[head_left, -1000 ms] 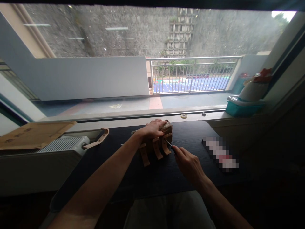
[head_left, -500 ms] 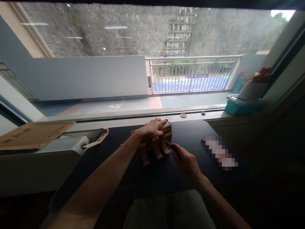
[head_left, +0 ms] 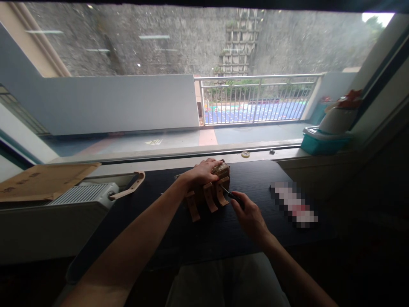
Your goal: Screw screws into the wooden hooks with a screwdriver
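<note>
A wooden model [head_left: 211, 192] with several curved plywood legs stands on the dark table [head_left: 198, 238]. My left hand [head_left: 202, 172] lies over its top, fingers curled round it and holding it down. My right hand [head_left: 249, 215] is closed on a small dark-handled screwdriver [head_left: 230, 195]. The thin tip of the tool touches the right side of the model, at the rightmost leg.
A loose curved wooden piece [head_left: 130, 188] rests by a white radiator [head_left: 81, 194] at left, beside a cardboard sheet [head_left: 41, 179]. A blurred-out object [head_left: 294, 204] lies on the table at right. A teal box [head_left: 322, 143] sits on the window sill, with two small round parts [head_left: 246, 154] nearby.
My right hand has shifted slightly up and toward the model with the screwdriver. My left hand stays on the model.
</note>
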`<state>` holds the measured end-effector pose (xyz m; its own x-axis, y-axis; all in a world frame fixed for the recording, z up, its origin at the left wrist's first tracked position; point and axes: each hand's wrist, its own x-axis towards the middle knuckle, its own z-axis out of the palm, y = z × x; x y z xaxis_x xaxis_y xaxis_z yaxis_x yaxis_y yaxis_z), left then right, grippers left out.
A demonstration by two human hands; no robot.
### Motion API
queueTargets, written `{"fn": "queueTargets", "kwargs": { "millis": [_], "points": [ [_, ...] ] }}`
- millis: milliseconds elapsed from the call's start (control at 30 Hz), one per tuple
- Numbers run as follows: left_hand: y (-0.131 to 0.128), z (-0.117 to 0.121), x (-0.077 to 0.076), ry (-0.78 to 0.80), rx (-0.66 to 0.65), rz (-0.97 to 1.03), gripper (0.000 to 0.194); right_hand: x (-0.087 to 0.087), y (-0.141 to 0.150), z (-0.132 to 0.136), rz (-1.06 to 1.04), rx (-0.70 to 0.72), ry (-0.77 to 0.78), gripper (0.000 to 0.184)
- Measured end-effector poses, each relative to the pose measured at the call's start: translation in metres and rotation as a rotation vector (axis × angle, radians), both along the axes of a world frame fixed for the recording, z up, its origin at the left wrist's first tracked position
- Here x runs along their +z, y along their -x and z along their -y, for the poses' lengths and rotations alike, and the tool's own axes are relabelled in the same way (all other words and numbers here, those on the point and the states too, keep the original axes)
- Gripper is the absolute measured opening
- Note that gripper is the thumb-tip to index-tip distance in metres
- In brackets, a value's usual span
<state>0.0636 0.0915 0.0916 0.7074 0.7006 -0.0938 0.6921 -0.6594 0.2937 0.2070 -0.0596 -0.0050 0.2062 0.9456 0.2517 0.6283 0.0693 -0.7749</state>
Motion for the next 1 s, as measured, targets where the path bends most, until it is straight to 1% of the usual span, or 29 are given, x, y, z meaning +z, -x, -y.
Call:
{"fn": "queueTargets", "kwargs": {
  "millis": [33, 100, 167, 233, 300, 367, 433, 467, 600, 667, 733, 800, 933, 1000],
  "points": [
    [0.000, 0.000, 0.000, -0.002, -0.002, 0.002, 0.066, 0.002, 0.000, 0.000, 0.036, -0.013, 0.012, 0.036],
    [0.000, 0.000, -0.001, -0.004, -0.009, 0.007, 0.065, 0.004, 0.000, 0.002, 0.185, -0.044, 0.010, 0.037],
    [0.001, -0.001, -0.002, -0.005, -0.021, 0.012, 0.065, 0.005, -0.001, 0.004, 0.370, -0.043, -0.037, 0.037],
    [0.001, -0.002, -0.003, -0.007, -0.032, 0.015, 0.066, 0.005, -0.003, 0.005, 0.527, -0.014, -0.103, 0.035],
    [0.001, -0.002, -0.003, -0.008, -0.035, 0.012, 0.067, 0.004, -0.004, 0.006, 0.637, 0.016, -0.147, 0.036],
    [0.001, -0.002, -0.003, -0.006, -0.027, 0.004, 0.068, 0.001, -0.005, 0.006, 0.679, 0.036, -0.170, 0.038],
    [0.001, -0.002, -0.002, -0.004, -0.019, -0.001, 0.068, -0.003, -0.003, 0.005, 0.631, 0.044, -0.174, 0.038],
    [0.000, -0.001, -0.002, -0.002, -0.019, -0.001, 0.068, -0.004, -0.002, 0.005, 0.568, 0.040, -0.172, 0.037],
    [0.000, -0.001, -0.002, 0.001, -0.030, 0.004, 0.068, -0.009, 0.002, 0.005, 0.189, 0.016, -0.133, 0.035],
    [0.000, -0.001, -0.002, -0.005, -0.027, -0.001, 0.067, -0.009, 0.003, 0.004, 0.045, 0.008, -0.089, 0.035],
    [0.000, -0.001, -0.002, -0.011, -0.023, -0.007, 0.067, -0.007, 0.003, 0.004, 0.017, -0.009, -0.043, 0.036],
    [0.000, 0.000, -0.001, -0.015, -0.021, -0.011, 0.068, -0.003, 0.002, 0.004, 0.117, -0.025, -0.038, 0.036],
    [-0.001, 0.000, -0.002, -0.019, -0.022, -0.010, 0.068, 0.002, 0.000, 0.006, 0.539, 0.001, -0.129, 0.036],
    [0.000, -0.001, -0.003, -0.021, -0.022, -0.006, 0.067, 0.002, -0.001, 0.006, 0.696, 0.022, -0.170, 0.037]
  ]
}}
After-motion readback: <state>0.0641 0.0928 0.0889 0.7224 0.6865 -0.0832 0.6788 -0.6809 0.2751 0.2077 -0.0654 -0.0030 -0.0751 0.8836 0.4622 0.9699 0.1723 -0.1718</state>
